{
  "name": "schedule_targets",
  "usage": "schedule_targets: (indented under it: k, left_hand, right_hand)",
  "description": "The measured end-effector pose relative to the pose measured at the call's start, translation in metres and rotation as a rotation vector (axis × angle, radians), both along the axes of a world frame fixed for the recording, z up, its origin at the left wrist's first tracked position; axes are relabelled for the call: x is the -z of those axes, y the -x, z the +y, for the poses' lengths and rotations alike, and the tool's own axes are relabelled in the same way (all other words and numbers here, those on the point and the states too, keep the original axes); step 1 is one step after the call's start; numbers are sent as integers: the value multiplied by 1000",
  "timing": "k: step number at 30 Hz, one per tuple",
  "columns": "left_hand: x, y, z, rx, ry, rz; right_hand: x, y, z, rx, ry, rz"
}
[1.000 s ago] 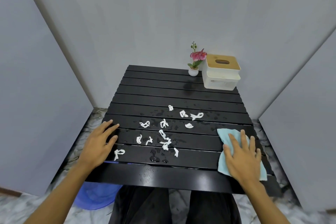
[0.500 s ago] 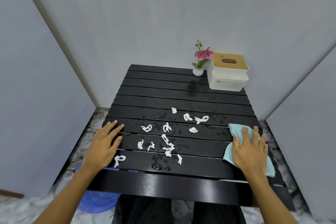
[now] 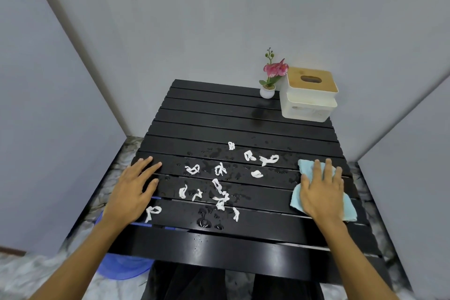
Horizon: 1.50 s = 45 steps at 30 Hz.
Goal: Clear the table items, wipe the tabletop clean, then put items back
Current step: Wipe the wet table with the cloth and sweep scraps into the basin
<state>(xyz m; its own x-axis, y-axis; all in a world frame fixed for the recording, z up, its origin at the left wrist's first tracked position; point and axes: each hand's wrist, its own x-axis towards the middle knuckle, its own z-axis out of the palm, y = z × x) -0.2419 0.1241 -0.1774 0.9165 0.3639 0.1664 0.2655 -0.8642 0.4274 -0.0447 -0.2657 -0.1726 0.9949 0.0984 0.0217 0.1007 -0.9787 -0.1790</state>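
My right hand (image 3: 321, 192) is pressed flat on the blue cloth (image 3: 323, 198) at lower right, grip splayed, left hand (image 3: 132, 189) flat bracing the tabletop (image 3: 243, 126). I'd sweep leftward to gather the paper scraps (image 3: 220, 187) and water. Cloth's slid farther up-frame than a second ago; flower pot (image 3: 267, 92) and tissue box (image 3: 309, 94) still sit upper right.

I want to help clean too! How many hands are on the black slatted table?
2. The left hand lies flat near the table's left edge; the right hand presses flat on a light blue cloth near the right edge. None looks hidden.
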Motion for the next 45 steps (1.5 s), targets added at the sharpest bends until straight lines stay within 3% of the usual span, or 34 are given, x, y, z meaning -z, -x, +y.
schedule_targets:
  k: [11,22,24,28,33,36,39,43,45]
  left_hand:
    - [-2,0,-1,-6,3,5]
    - [2,2,2,-5,12,16]
    - [2,3,2,-6,10,20]
    - [-1,4,2,-7,26,29]
    - [-1,2,6,-7,84,19]
    - [-7,-5,12,-22,120,-23]
    - [-15,-24,14,-31,115,-52]
    - [-19,-56,22,-12,59,-5]
    - [-16,-67,26,0,33,25]
  right_hand:
    - [1,19,65,-186,-26,-17]
    - [7,53,136,-397,-239,-32]
    - [6,62,148,-434,-367,-18]
    - [-22,74,151,-301,-932,45]
    - [-55,45,94,51,-1155,210]
    - [-68,13,52,102,-1023,215]
    - [-67,-26,21,36,-831,83]
    - [-32,-56,11,0,-281,155]
    - [-15,-53,17,20,-149,171]
